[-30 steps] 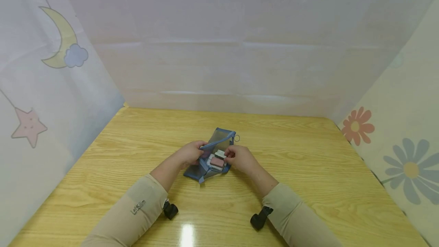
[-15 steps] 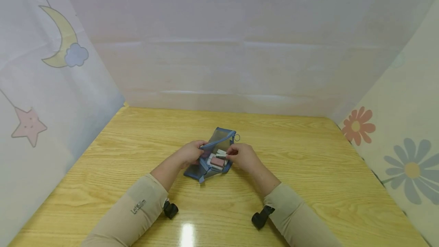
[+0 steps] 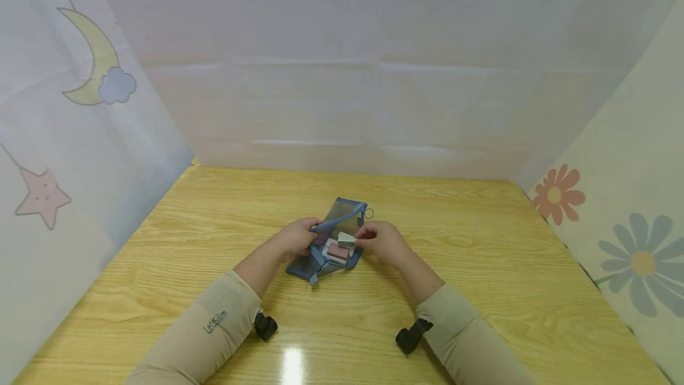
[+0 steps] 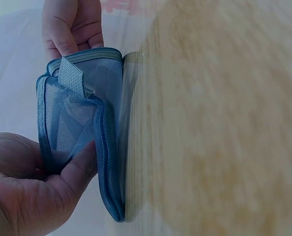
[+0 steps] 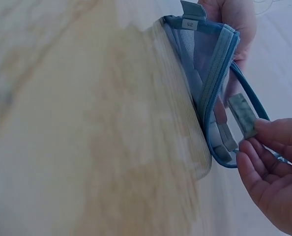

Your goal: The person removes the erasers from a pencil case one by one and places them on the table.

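A blue mesh zipper pouch lies on the table with its zipped mouth spread apart. My left hand grips the pouch's edge, and the left wrist view shows the thumb against the mesh. My right hand pinches a small grey-green block with a mottled side between thumb and fingertips, at the pouch's opening. Inside lie a pink block and some whitish blocks, partly hidden by the mesh and rim. What kind of blocks they are, I cannot tell.
The wood-grain table stretches around the pouch. Behind it rises a pale backdrop, with printed side sheets at left and right. A metal ring hangs at the zipper's end. Black wrist cameras sit below both forearms.
The right hand has drawn slightly right and up, and the pinched block has turned and shifted with it. My left hand and the pouch stay nearly still.
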The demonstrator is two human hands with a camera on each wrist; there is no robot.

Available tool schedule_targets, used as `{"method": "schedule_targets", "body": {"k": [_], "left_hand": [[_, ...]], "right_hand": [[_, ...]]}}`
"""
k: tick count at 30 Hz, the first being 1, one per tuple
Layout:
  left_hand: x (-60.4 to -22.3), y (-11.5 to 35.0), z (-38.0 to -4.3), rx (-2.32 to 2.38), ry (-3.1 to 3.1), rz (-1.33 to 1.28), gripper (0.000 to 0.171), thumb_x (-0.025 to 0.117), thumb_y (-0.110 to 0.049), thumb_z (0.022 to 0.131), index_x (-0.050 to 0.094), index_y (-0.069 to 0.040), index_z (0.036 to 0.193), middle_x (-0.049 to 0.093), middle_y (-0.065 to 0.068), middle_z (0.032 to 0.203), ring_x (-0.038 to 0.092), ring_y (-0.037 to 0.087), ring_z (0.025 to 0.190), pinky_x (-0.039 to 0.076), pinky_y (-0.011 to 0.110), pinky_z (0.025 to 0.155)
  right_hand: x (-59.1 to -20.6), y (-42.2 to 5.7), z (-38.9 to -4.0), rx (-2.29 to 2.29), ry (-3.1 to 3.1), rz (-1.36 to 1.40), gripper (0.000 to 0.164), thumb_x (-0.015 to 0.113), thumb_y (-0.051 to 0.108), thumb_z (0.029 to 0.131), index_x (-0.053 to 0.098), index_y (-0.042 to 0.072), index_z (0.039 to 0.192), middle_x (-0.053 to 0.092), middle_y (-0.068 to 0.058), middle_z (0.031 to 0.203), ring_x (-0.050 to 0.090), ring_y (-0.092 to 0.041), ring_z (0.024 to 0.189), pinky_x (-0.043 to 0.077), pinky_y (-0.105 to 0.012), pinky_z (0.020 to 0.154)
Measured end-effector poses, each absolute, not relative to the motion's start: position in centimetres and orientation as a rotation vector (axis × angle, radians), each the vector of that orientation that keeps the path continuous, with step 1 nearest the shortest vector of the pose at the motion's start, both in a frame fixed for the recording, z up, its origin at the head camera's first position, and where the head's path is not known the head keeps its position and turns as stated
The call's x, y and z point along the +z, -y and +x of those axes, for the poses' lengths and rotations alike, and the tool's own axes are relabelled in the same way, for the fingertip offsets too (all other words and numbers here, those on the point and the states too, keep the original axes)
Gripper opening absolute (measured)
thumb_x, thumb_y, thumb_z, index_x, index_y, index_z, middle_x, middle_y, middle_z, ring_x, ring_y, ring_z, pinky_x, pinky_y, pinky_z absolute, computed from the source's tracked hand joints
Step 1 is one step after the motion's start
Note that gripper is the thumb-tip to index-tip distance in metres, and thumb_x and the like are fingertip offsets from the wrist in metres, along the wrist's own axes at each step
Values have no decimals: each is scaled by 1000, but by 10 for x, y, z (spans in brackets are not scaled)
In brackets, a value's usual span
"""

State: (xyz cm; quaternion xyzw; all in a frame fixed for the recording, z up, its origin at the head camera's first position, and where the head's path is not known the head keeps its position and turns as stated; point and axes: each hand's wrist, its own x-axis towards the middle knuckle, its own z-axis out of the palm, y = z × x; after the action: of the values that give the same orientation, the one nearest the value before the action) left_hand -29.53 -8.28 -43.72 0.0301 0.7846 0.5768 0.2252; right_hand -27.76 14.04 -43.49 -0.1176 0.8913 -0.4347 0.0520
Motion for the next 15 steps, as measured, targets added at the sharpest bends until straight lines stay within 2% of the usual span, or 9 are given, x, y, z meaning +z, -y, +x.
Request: {"method": "schedule_targets", "body": {"k": [6,12,15], "left_hand": [[-439,82,-296,1607,-2150,79,40,30,6,93,48,-6,127,55,14,116,52,22,102,49,34,72],[-439,82,-296,1615,-2141,78,39,30,6,94,48,-5,127,55,15,118,52,23,105,50,35,74],[-438,81,-296,1615,-2142,83,39,30,6,94,48,-5,127,55,15,118,52,23,106,50,36,75]], "right_hand": [[-435,-151,-279,-1432,-2626,-356,5,68,17,82,68,13,85,62,-1,83,54,-17,76,46,-30,65],[-429,-165,-281,-1597,-2485,-351,12,65,11,84,66,3,92,62,-8,86,59,-25,81,50,-42,75],[-425,-174,-282,-1624,-2454,-334,14,65,12,84,65,2,94,62,-9,87,60,-27,83,50,-44,78]]}}
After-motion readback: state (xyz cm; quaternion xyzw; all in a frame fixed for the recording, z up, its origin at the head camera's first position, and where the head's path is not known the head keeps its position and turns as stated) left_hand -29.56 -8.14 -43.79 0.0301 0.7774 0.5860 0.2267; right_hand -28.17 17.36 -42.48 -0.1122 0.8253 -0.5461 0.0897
